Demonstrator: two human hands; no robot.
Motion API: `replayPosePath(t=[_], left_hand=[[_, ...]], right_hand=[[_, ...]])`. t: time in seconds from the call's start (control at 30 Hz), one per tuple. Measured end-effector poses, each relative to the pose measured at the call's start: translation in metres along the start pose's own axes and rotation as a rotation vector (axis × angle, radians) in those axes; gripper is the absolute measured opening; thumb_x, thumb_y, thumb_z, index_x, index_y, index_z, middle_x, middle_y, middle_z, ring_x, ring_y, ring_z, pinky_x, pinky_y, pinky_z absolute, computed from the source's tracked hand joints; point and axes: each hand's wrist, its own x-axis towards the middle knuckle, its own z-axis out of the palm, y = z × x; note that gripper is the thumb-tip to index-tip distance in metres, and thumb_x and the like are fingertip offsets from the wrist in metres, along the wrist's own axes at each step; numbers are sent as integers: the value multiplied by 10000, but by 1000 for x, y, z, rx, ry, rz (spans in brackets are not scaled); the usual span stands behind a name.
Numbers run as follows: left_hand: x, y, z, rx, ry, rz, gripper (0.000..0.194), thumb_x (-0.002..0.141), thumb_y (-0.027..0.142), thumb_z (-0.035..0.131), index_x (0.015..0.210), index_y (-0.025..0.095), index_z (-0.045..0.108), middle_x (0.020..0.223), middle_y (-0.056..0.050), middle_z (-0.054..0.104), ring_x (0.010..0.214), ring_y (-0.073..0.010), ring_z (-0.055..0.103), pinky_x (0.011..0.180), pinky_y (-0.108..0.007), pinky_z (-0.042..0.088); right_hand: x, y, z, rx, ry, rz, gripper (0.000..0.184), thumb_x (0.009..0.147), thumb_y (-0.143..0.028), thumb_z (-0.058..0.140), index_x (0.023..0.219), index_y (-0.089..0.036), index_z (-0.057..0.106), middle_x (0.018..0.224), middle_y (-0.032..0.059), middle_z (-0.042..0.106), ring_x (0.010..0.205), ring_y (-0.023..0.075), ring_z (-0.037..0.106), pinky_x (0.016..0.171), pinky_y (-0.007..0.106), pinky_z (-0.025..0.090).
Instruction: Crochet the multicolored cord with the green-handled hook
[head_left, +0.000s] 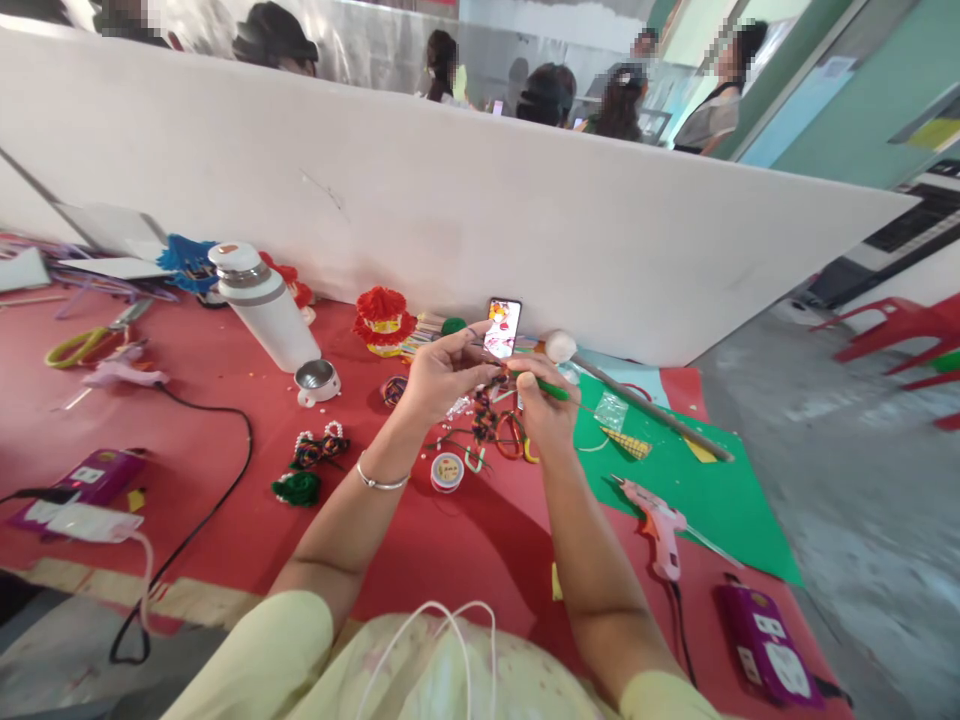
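My right hand (544, 405) is closed around the green handle of a crochet hook (553, 391). Just to its left, my left hand (442, 375) has its thumb and fingers pinched on dark multicoloured yarn (486, 412), which hangs below the fingertips. The two hands almost meet, and the hook's tip is hidden between them. Behind them a phone (502, 328) leans upright with its screen lit. Under the hands lie orange-handled scissors (510, 436) and a small round spool (447, 471). A ball of multicoloured yarn (393, 391) rests by my left wrist.
A white bottle (266, 310) and its cup (316, 381) stand left. Pink glue guns (658, 525) lie on both sides, with cords and purple power strips (769, 640). A white partition (420, 200) rises behind the red table. Several people are beyond it.
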Motion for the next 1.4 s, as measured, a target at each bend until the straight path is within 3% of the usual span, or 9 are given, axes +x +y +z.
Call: replayPosePath(t=[0.13,0.27,0.37,0.5,0.63,0.77,0.93,1.07,1.4], left_hand=[[-4,-2,14,2,147,72,633,680,228,952,1296,241,805,823,0,782,684,-118,660,605,-245,546],[-8,-3,23,-158,175,-52,683,711,289,920,1376,290,763,705,46,677,503,-64,446,445,-230,354],[-6,1,19,-233,131,-137,715,676,280,930,1371,289,761,683,49,631,488,-52,389,423,-230,269],[-4,9,13,-268,122,-165,590,609,249,963,1183,267,830,691,38,643,485,-40,378,414,-227,217],[-5,16,9,-244,122,-169,470,593,221,975,1048,253,860,671,26,660,483,-37,410,417,-221,201],[-3,19,1,-207,99,-178,445,596,199,942,1033,228,866,618,39,626,444,-30,365,412,-232,171],[-1,23,-5,-182,63,-180,461,597,164,908,1052,217,866,586,64,567,430,-27,329,411,-237,177],[-1,23,-7,-179,16,-186,488,578,158,915,1061,206,868,598,64,564,438,-23,358,410,-223,185],[-3,19,-4,-166,-20,-150,457,680,232,952,1128,259,865,789,0,722,569,-77,555,487,-236,427]], right_hand=[[-8,-1,5,-179,81,-135,145,959,-423,762,1074,-396,848,1034,22,822,1008,246,758,952,457,629],[-14,6,11,-204,165,-231,167,925,-510,781,1043,-411,845,1007,17,828,972,260,774,931,498,648],[-13,10,9,-57,113,-149,190,935,-536,763,1047,-404,841,1053,15,852,1032,266,794,985,513,651],[-6,11,0,123,45,-39,208,951,-555,745,1054,-404,846,1090,9,869,1090,255,801,1047,496,635],[1,11,-10,113,-38,-109,225,950,-542,754,1078,-382,847,1104,12,875,1088,250,806,1009,481,650],[6,11,-16,77,-124,-204,188,967,-441,766,1136,-400,838,1138,-1,872,1088,243,811,977,470,656],[9,8,-21,45,-209,-247,226,975,-425,759,1193,-438,817,1223,-13,860,1117,251,815,972,495,660],[10,4,-23,40,-240,-272,218,984,-391,753,1189,-413,823,1165,-3,877,1082,251,831,961,489,668],[10,0,-23,45,-203,-269,205,988,-372,749,1174,-406,827,1159,-3,876,1068,240,828,939,470,675]])
